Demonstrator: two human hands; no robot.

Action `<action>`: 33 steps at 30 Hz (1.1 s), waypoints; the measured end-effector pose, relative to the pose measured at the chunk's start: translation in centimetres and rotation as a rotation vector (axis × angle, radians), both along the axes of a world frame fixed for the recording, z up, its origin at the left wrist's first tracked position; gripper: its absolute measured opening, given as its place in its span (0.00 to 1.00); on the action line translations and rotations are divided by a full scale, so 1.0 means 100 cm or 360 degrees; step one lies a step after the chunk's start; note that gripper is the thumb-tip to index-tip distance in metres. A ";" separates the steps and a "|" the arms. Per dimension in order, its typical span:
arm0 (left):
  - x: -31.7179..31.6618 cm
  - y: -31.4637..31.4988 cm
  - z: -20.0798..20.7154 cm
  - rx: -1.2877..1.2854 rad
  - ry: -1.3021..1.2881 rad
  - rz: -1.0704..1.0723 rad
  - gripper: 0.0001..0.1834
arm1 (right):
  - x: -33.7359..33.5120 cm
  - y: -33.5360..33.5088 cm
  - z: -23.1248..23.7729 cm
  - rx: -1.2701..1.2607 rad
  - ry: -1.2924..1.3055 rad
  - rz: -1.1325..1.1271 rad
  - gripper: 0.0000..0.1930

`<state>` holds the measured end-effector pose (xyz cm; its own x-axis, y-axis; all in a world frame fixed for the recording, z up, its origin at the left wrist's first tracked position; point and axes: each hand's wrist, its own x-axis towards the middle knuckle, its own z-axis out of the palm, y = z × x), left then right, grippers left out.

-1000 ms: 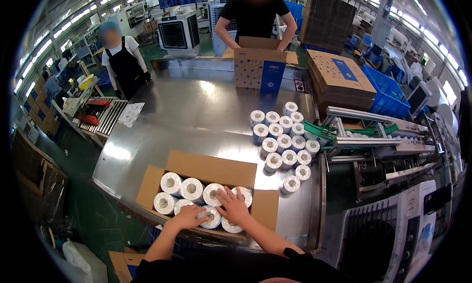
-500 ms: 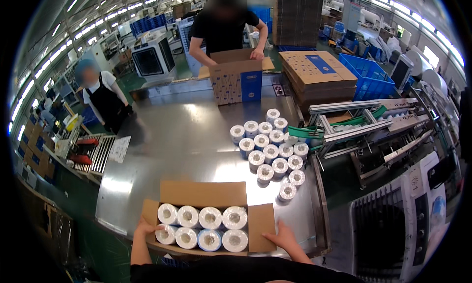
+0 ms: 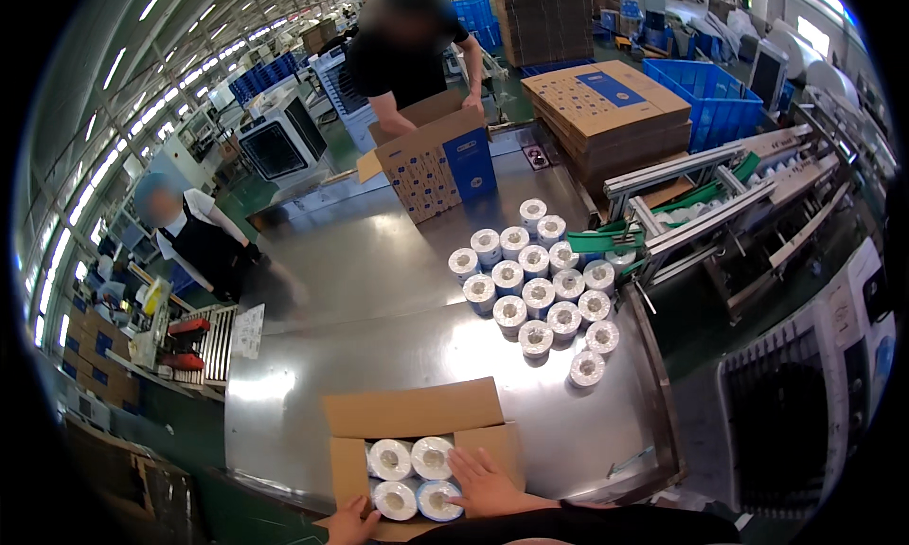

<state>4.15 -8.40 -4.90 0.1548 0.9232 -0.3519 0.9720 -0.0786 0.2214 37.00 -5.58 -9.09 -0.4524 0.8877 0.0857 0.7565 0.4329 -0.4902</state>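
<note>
A brown carton [image 3: 414, 409] stands at the near edge of the metal table, its far long flap raised. Its two short flaps lie folded inward over the ends. Between them four white wrapped rolls [image 3: 433, 459] show, one with a blue rim; the flaps hide the outer rolls. My right hand [image 3: 486, 486] lies with fingers spread at the right flap, fingertips reaching the rolls beside it. My left hand [image 3: 351, 523] rests at the near left corner on the left flap, thumb and finger apart. The lower part of that hand is cut off by the frame.
Several wrapped rolls [image 3: 536, 292] stand grouped on the table [image 3: 322, 356], right of centre, below a green-railed conveyor [image 3: 701, 204]. Across the table, a co-worker reaches into another carton [image 3: 440, 178]. Flat cartons [image 3: 606, 105] are stacked behind; a blue crate [image 3: 705, 100] sits beside them.
The carton's left and right flaps have been folded inward, covering the end rolls. My right hand has moved left onto the carton. The co-worker's carton is now tilted. The view has shifted.
</note>
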 end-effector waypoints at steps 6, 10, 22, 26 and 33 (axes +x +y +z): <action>-0.008 0.032 0.000 -0.0253 0.0060 0.0537 0.18 | 0.009 0.013 -0.011 -0.0168 0.0256 0.0142 0.37; 0.013 0.089 -0.065 0.0448 0.0087 0.0593 0.13 | 0.035 0.020 -0.027 -0.0815 0.1081 -0.0013 0.40; 0.108 0.221 -0.046 0.0969 0.0074 -0.0307 0.26 | 0.049 -0.015 -0.050 -0.0937 0.1017 -0.0703 0.64; 0.098 0.234 -0.051 0.0470 0.0017 -0.0238 0.23 | 0.046 -0.023 -0.063 -0.0913 0.0945 -0.0658 0.63; 0.079 0.059 -0.019 0.0979 0.0290 -0.0291 0.20 | 0.046 -0.009 -0.051 -0.0680 0.1129 -0.0620 0.63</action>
